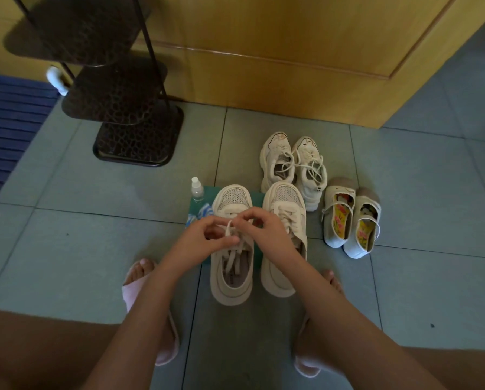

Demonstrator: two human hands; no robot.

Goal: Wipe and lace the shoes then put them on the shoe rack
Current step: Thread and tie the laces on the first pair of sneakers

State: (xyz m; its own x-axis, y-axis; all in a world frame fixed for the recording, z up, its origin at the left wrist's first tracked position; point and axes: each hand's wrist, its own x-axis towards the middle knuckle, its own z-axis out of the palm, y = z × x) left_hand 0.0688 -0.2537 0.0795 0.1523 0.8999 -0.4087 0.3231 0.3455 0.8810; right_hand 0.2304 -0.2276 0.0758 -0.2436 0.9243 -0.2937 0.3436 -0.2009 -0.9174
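Two beige mesh-toe sneakers stand side by side on the tiled floor before me. Over the left sneaker [231,280], my left hand [206,237] and my right hand [266,230] each pinch a strand of its white shoelace [229,229]. Loose lace ends lie inside that shoe's opening. The right sneaker [283,243] shows lacing across its tongue, partly hidden by my right wrist. The dark metal shoe rack [128,108] stands at the upper left, and its visible tiers hold no shoes.
A pair of white chunky sneakers [292,167] with loose laces stands behind. Small white strap shoes [351,218] sit to the right. A small clear bottle [197,190] and a blue-white cloth [200,216] lie on a green mat [199,204]. My slippered feet flank the shoes. A wooden door rises behind.
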